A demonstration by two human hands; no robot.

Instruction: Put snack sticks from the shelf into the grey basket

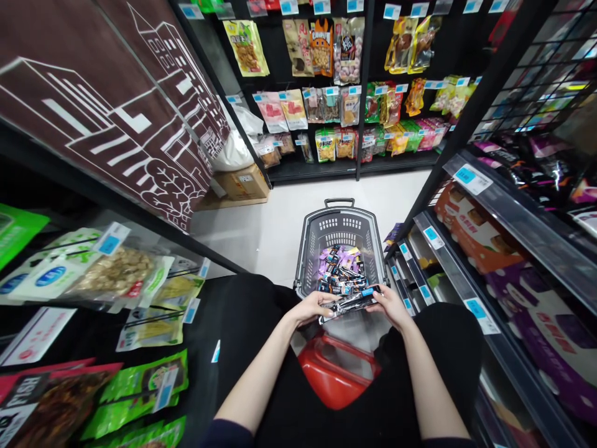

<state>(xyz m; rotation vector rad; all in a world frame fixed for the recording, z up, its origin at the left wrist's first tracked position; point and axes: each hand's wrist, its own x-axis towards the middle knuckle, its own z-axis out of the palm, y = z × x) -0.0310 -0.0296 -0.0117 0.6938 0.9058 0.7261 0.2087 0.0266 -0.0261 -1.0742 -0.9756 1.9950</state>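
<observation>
A grey plastic shopping basket (311, 231) stands on the pale floor in front of me, part filled with small black, purple and blue snack packets (339, 269). Over its near rim both hands grip a bundle of long dark packets (351, 302). My left hand (311, 307) closes on the bundle's left end. My right hand (390, 303) closes on its right end. A red stool or basket (332, 376) sits between my knees, partly hidden by my black trousers.
Narrow shop aisle. Hanging snack bags (116, 274) fill racks on my left; shelves with boxed goods and blue price tags (471, 179) line the right. A far rack of snack bags (326, 93) closes the aisle. A cardboard box (242, 182) and white sack (233, 152) sit at back left.
</observation>
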